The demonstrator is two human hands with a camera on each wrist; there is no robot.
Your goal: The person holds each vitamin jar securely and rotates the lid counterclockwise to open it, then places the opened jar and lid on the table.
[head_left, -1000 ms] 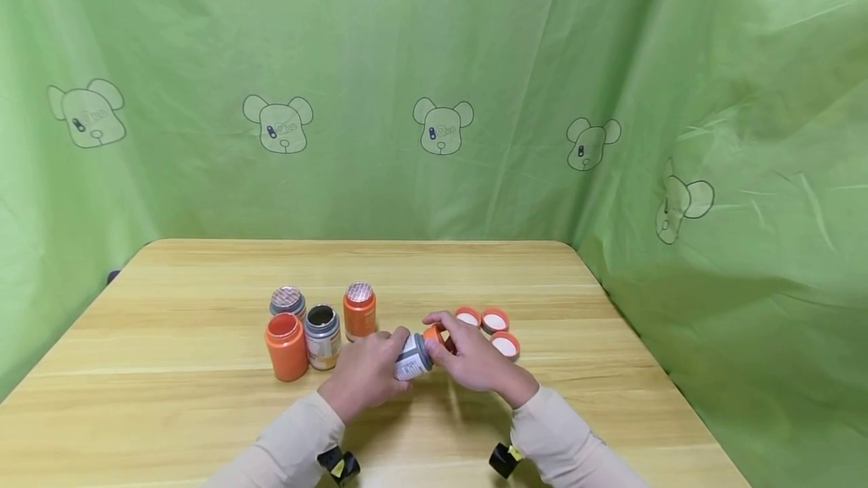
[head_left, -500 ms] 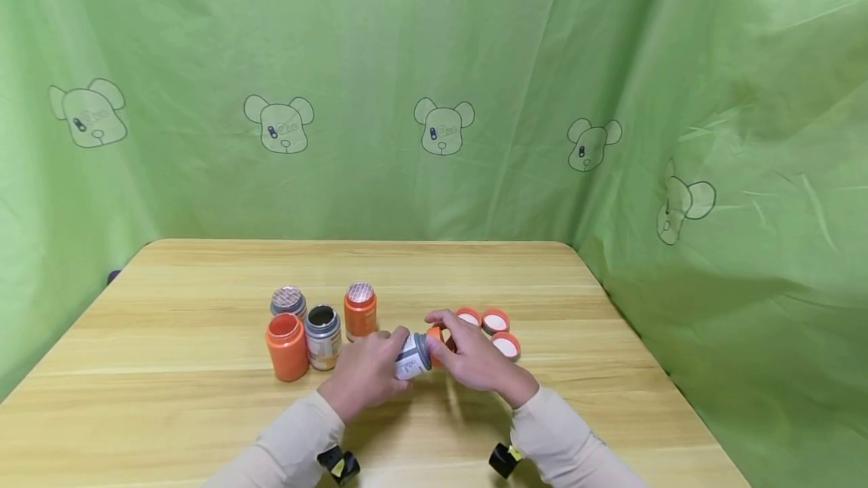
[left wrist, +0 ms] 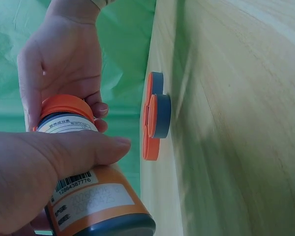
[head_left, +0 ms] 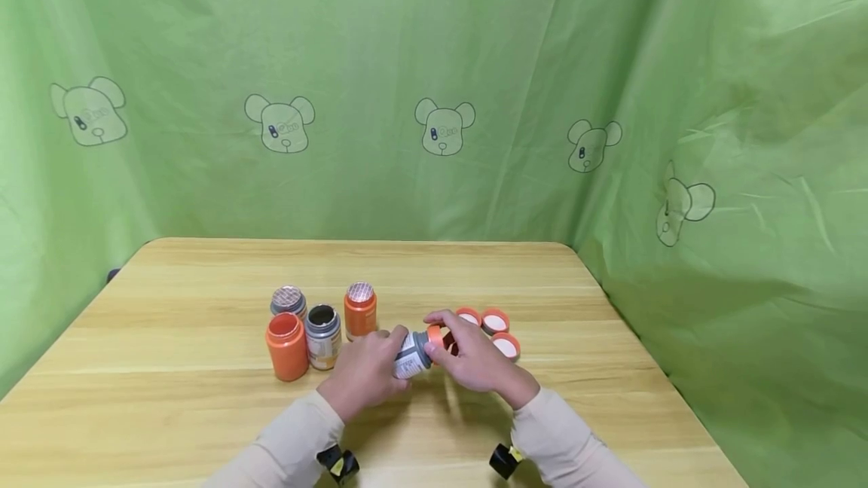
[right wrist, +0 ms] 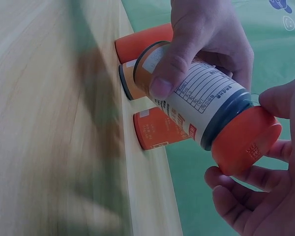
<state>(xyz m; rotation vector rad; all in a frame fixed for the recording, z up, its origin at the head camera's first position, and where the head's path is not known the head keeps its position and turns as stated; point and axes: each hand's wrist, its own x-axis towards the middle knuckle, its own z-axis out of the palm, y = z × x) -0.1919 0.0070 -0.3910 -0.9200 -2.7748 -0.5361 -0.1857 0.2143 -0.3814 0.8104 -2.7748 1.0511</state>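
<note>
My left hand [head_left: 362,375] grips a grey and orange plastic bottle [head_left: 409,360] with a white printed label, tilted above the table, its neck toward the right. At that neck, the fingers and thumb of my right hand [head_left: 481,360] hold an orange screw cap [right wrist: 246,140]. In the right wrist view the cap sits over the neck, with a strip of the dark collar showing below it. The left thumb lies across the label in the left wrist view. Three loose caps [head_left: 505,345] lie, white liners up, just beyond the right hand.
Left of the hands stand an uncapped orange bottle [head_left: 288,356], an uncapped grey bottle [head_left: 324,345], a foil-sealed grey bottle [head_left: 288,298] and a foil-sealed orange bottle [head_left: 360,315]. They share the wooden table [head_left: 203,428], with a green curtain [head_left: 366,36] behind and at the sides.
The orange cap has shifted slightly in the right fingers, and more of the bottle's grey collar shows beside it. Both hands stay in nearly the same place; the standing bottles and loose caps are unmoved.
</note>
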